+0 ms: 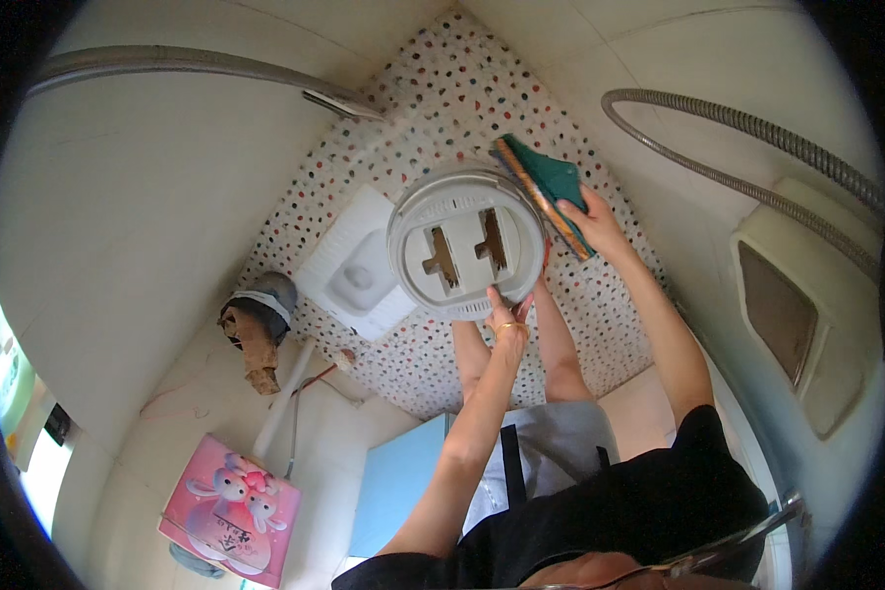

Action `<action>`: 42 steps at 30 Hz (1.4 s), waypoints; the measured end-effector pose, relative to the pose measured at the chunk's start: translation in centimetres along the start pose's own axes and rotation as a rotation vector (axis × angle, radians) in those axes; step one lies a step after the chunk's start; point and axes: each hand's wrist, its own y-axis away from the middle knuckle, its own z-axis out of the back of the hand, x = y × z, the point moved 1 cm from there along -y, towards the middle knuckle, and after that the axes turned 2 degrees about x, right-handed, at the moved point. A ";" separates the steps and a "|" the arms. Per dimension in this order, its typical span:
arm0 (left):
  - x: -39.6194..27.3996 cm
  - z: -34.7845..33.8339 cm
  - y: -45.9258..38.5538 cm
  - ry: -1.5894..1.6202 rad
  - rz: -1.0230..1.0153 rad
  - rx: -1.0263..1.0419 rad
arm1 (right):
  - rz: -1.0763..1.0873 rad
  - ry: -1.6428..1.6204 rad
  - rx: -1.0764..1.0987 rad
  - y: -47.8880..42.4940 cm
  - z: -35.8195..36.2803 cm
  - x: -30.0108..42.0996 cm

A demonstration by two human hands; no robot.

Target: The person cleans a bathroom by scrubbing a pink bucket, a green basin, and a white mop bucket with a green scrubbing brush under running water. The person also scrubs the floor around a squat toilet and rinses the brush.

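My left hand [509, 313] grips the lower rim of a round, light grey plastic mop bucket [522, 299], thumb on top and fingers underneath. The bucket's white insert [466, 251] has two T-shaped slots with brown showing through them. To the right, my right hand [597, 221] holds a dark green brush head [549, 173] by its side. Its orange and dark bristles [538, 195] face the bucket, close to its upper right rim. Part of the white squat toilet [354, 269] is hidden behind the bucket.
Speckled pebble-pattern flooring [442, 96] lies below. A dark bin [273, 287] with cardboard [254, 346] stands left, near a white pipe [284, 405]. Lower left are a pink box [228, 509] and a light blue panel [398, 487]. A metal hose [737, 118] loops at right.
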 end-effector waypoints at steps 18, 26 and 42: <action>0.5 1.1 -1.5 -0.001 0.078 -0.013 | 0.092 0.257 -0.046 -2.2 -1.3 -0.6; 1.0 1.5 -2.0 0.065 -0.016 0.002 | 0.077 0.245 -0.096 3.5 1.6 -3.4; 0.8 0.2 -1.1 -0.036 -0.002 -0.008 | 0.126 0.181 -0.011 2.7 2.6 -4.7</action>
